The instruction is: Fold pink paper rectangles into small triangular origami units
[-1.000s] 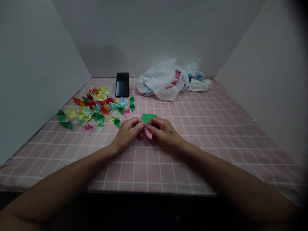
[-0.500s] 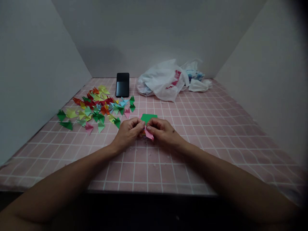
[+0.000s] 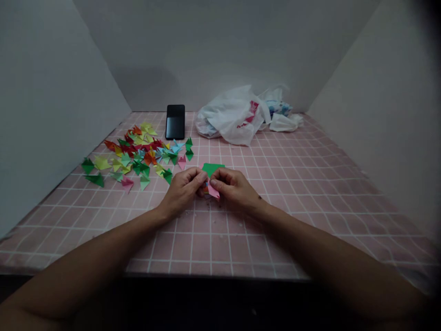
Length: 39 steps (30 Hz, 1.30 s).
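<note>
My left hand (image 3: pixel 183 189) and my right hand (image 3: pixel 234 187) meet above the pink grid mat (image 3: pixel 220 243), pinching a small folded paper piece (image 3: pixel 207 189) between their fingertips. A green paper sheet (image 3: pixel 212 168) sticks out beyond my fingers, and a pink paper corner (image 3: pixel 213 191) shows below them. Most of the piece is hidden by my fingers. To the left of my left hand lies a scattered pile of multicoloured folded paper triangles (image 3: pixel 138 154), the nearest a green one (image 3: pixel 167 175).
A black smartphone (image 3: pixel 175 122) stands upright at the back of the mat. To its right lies a crumpled white plastic bag (image 3: pixel 230 117) with other white and blue items. Plain white walls (image 3: pixel 51 92) rise at the left, back and right. Small paper scraps lie below my hands.
My hands stay in the same spot on the paper, with only slight shifts of the fingers.
</note>
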Available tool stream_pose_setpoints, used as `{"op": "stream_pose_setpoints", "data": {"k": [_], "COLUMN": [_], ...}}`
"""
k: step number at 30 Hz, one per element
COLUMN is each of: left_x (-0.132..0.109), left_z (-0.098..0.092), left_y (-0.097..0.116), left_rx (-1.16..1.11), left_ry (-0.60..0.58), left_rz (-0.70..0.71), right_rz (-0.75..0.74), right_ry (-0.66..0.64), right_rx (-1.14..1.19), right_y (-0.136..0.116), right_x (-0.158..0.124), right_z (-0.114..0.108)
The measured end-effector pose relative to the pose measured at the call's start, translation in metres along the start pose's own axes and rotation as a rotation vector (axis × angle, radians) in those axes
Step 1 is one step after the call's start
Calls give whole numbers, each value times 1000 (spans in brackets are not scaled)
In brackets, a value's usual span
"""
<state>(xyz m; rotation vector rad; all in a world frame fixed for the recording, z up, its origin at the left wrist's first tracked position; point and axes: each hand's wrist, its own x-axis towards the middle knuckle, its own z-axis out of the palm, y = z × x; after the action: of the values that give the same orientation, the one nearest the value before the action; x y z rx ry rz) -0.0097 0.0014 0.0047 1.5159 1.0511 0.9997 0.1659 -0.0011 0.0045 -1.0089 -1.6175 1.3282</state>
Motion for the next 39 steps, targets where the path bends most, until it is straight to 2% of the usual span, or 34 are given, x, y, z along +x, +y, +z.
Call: {"op": "stream_pose_setpoints", "data": {"k": [5, 16, 21, 35, 39], "left_x": [0, 1, -1, -1, 0], "left_z": [2, 3, 1, 4, 4], "left_y": [0, -3, -2, -1, -3], "left_rx": [27, 40, -28, -211, -224], "left_ry": [23, 43, -7, -18, -23], "left_rz": [-27, -26, -52, -157, -151], "right_rz": [-48, -8, 11, -5, -21], "right_ry": [70, 65, 95, 102, 102], "right_rx": [-73, 30, 48, 40, 42], "right_y": [1, 1, 4, 7, 9], "right_x": [2, -1, 0, 0, 0], "right_z": [-1, 0, 0, 1, 1]}}
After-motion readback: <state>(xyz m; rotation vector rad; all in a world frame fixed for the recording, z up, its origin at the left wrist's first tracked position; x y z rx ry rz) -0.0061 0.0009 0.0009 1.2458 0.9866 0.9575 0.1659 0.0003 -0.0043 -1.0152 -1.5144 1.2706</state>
